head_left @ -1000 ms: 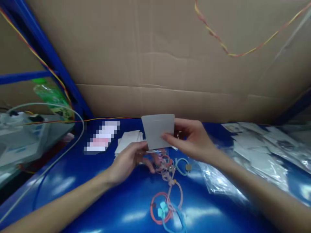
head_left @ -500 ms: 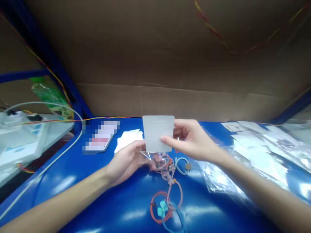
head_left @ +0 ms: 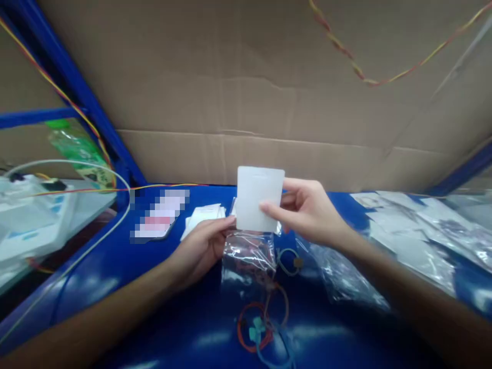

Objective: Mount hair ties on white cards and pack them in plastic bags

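My right hand (head_left: 307,207) pinches a white card (head_left: 258,197), thumb on its near face and fingers behind it. Below the card hangs a clear plastic bag (head_left: 248,256), its top at the card's lower edge. My left hand (head_left: 205,248) is closed on the bag's left side, thumb by the card's lower left corner. Whether the card is inside the bag's mouth I cannot tell. Under and in front of the bag, several coloured hair ties (head_left: 255,328) lie tangled on the blue table (head_left: 184,323), one with a turquoise bow. A pale green tie (head_left: 288,261) lies to their right.
A stack of white cards (head_left: 203,215) and a phone (head_left: 161,215) lie at the left. Clear bags (head_left: 349,277) and packed cards (head_left: 415,246) spread over the right side. A white cable (head_left: 96,238) crosses the left edge; a green bottle (head_left: 79,154) stands beyond. Cardboard (head_left: 269,102) walls the back.
The card has risen and shifted slightly right with my right hand. The clear bag now hangs spread out below it, covering part of the hair ties.
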Available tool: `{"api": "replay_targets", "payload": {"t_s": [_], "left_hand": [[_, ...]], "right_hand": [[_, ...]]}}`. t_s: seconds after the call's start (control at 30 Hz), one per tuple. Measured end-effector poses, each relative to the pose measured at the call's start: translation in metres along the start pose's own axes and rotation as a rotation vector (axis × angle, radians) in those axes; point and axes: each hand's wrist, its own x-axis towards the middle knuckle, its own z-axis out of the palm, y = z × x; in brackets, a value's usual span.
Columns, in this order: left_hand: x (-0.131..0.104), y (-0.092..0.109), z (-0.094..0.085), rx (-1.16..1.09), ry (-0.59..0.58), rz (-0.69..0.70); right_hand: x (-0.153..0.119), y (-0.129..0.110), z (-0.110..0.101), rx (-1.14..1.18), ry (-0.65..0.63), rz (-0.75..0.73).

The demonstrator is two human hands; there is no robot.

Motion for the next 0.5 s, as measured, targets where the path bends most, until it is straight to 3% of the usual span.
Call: {"api": "replay_targets", "payload": {"t_s": [0.1, 0.33, 0.5], "left_hand": [[0.0006, -0.0012, -0.0005, -0.025, -0.043, 0.005], [0.0023, 0.0006, -0.0038, -0.079, -0.116, -0.013], [-0.0006, -0.0005, -0.0055, -0.041, -0.17, 0.022]], "right_hand": [[-0.0002, -0.0006, 0.0032, 0.051, -0.057, 0.02], [-0.0022, -0.0011, 0.0082, 0.058, -0.038, 0.018], [-0.0014, 0.0019, 0.0077, -0.118, 0.041, -0.024]]}}
